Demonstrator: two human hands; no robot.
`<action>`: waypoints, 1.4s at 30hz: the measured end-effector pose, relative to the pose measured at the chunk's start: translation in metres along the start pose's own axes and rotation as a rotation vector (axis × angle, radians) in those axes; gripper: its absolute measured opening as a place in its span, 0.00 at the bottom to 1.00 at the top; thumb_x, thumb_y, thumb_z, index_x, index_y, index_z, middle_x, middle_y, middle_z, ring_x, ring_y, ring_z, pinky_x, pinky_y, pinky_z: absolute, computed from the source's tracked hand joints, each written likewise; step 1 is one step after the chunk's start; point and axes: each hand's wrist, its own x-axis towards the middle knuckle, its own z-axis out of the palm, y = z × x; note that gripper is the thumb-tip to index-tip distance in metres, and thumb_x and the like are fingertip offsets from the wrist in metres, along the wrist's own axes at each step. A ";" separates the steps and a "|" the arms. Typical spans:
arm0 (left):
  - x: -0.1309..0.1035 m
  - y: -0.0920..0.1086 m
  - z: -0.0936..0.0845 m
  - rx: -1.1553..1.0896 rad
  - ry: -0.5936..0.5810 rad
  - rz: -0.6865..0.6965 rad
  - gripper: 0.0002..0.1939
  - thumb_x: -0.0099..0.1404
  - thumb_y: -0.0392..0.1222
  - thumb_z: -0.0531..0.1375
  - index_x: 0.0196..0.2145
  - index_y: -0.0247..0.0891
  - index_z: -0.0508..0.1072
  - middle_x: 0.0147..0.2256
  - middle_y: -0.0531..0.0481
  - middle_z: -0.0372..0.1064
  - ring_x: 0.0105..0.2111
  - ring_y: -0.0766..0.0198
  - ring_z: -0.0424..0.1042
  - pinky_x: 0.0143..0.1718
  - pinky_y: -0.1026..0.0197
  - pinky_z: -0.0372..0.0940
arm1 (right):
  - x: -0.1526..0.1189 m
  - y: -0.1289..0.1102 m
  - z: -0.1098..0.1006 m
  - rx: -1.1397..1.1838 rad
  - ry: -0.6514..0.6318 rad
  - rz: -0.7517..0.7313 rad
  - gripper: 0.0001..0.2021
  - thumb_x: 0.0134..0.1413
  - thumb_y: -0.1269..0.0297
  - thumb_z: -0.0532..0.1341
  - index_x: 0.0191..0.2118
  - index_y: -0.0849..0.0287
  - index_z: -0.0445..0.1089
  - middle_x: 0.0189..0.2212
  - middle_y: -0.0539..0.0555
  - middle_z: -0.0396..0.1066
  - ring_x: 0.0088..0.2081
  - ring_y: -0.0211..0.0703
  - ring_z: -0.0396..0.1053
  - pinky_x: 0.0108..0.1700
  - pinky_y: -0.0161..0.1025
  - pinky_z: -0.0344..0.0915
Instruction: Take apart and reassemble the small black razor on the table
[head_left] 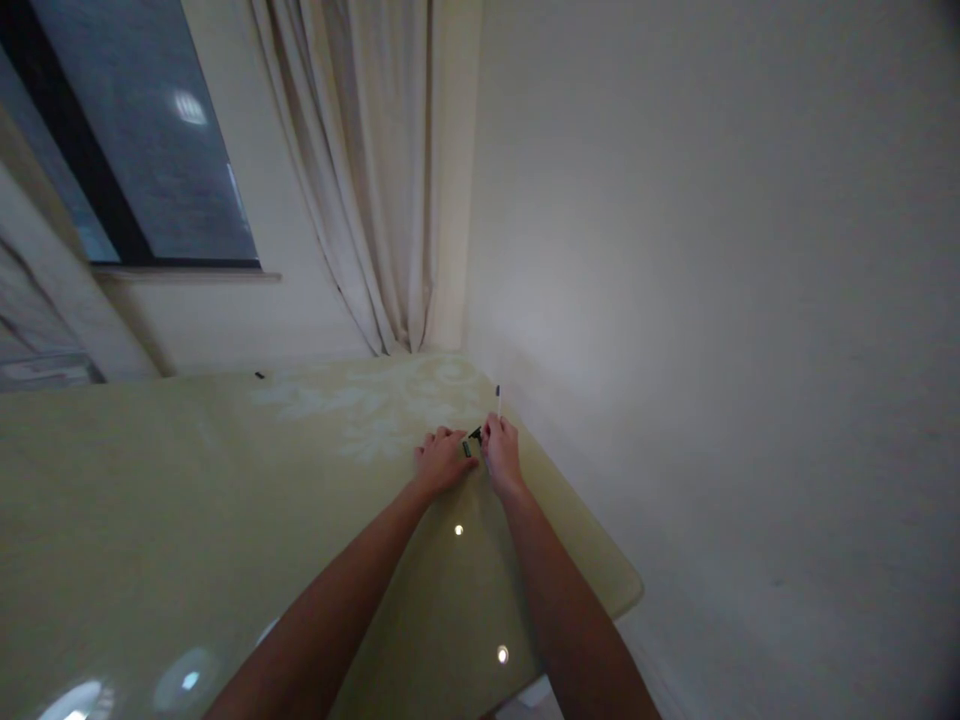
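Note:
Near the far right corner of the table, my left hand [444,460] rests on the surface with its fingers spread, its thumb beside a small dark piece [466,449]. My right hand [500,452] is closed around a thin white stick with a dark tip [499,398], which points up and away. Between the hands is another small black object [476,434], close to the right fingertips; whether they touch it is too small to tell.
The glossy pale green table [187,510] reflects several lights. A small black piece [259,375] lies at its far edge. The wall [712,300] runs along the right side. Beige curtains [375,180] hang behind, beside a window [157,130].

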 end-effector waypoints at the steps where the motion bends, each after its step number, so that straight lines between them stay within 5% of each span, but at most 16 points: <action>1: 0.001 0.000 0.003 -0.005 -0.001 -0.009 0.23 0.61 0.50 0.67 0.54 0.47 0.76 0.57 0.40 0.70 0.56 0.41 0.67 0.52 0.43 0.62 | -0.001 0.000 0.001 0.002 -0.006 0.007 0.22 0.58 0.43 0.57 0.23 0.54 0.58 0.15 0.43 0.55 0.18 0.35 0.52 0.21 0.34 0.49; 6: -0.010 -0.014 -0.007 -0.046 0.010 0.065 0.13 0.64 0.44 0.65 0.46 0.40 0.79 0.50 0.40 0.74 0.53 0.49 0.70 0.53 0.50 0.63 | -0.007 -0.003 0.006 -0.036 -0.078 0.003 0.21 0.59 0.44 0.56 0.24 0.55 0.60 0.17 0.44 0.56 0.19 0.34 0.52 0.22 0.34 0.49; 10: -0.048 -0.053 -0.038 -0.093 0.056 0.148 0.15 0.64 0.44 0.66 0.48 0.39 0.77 0.46 0.43 0.76 0.44 0.55 0.74 0.48 0.55 0.67 | -0.022 -0.006 0.014 -0.166 -0.237 0.005 0.19 0.60 0.48 0.56 0.27 0.57 0.65 0.17 0.43 0.56 0.20 0.35 0.53 0.23 0.33 0.49; 15: -0.111 -0.109 -0.083 -0.160 0.356 0.225 0.19 0.65 0.54 0.65 0.49 0.42 0.77 0.40 0.47 0.76 0.33 0.58 0.72 0.40 0.54 0.69 | -0.064 -0.011 0.048 -0.324 -0.615 -0.039 0.14 0.58 0.55 0.62 0.31 0.61 0.75 0.22 0.46 0.63 0.25 0.36 0.59 0.29 0.33 0.52; 18: -0.133 -0.124 -0.098 -0.127 0.525 0.216 0.21 0.66 0.57 0.64 0.50 0.41 0.77 0.40 0.46 0.77 0.32 0.59 0.71 0.40 0.54 0.70 | -0.088 -0.018 0.078 -0.315 -0.808 -0.015 0.12 0.56 0.56 0.65 0.30 0.61 0.75 0.24 0.48 0.67 0.28 0.37 0.62 0.32 0.34 0.55; 23: -0.136 -0.122 -0.102 -0.128 0.642 0.261 0.20 0.68 0.55 0.63 0.51 0.40 0.76 0.41 0.45 0.77 0.34 0.58 0.71 0.39 0.55 0.70 | -0.108 -0.026 0.109 -0.135 -0.836 0.084 0.06 0.52 0.63 0.66 0.29 0.59 0.75 0.24 0.48 0.69 0.28 0.37 0.62 0.33 0.34 0.57; 32: -0.136 -0.111 -0.101 -0.223 0.530 0.265 0.16 0.66 0.53 0.66 0.46 0.43 0.78 0.39 0.48 0.77 0.33 0.60 0.70 0.38 0.56 0.69 | -0.113 -0.019 0.094 0.074 -0.640 0.348 0.13 0.44 0.56 0.69 0.27 0.58 0.68 0.13 0.38 0.49 0.16 0.30 0.42 0.20 0.33 0.39; 37: -0.136 -0.108 -0.101 -0.349 0.414 0.208 0.11 0.65 0.51 0.65 0.39 0.42 0.79 0.32 0.51 0.74 0.31 0.62 0.69 0.35 0.59 0.67 | -0.112 -0.022 0.091 0.111 -0.686 0.420 0.14 0.42 0.57 0.69 0.27 0.57 0.66 0.11 0.37 0.49 0.15 0.29 0.41 0.19 0.33 0.37; 42: -0.135 -0.110 -0.099 -0.483 0.319 0.138 0.21 0.63 0.49 0.66 0.53 0.44 0.75 0.38 0.51 0.74 0.29 0.64 0.68 0.33 0.61 0.67 | -0.116 -0.026 0.091 0.045 -0.774 0.360 0.13 0.43 0.56 0.69 0.27 0.58 0.68 0.13 0.39 0.52 0.16 0.30 0.44 0.20 0.33 0.39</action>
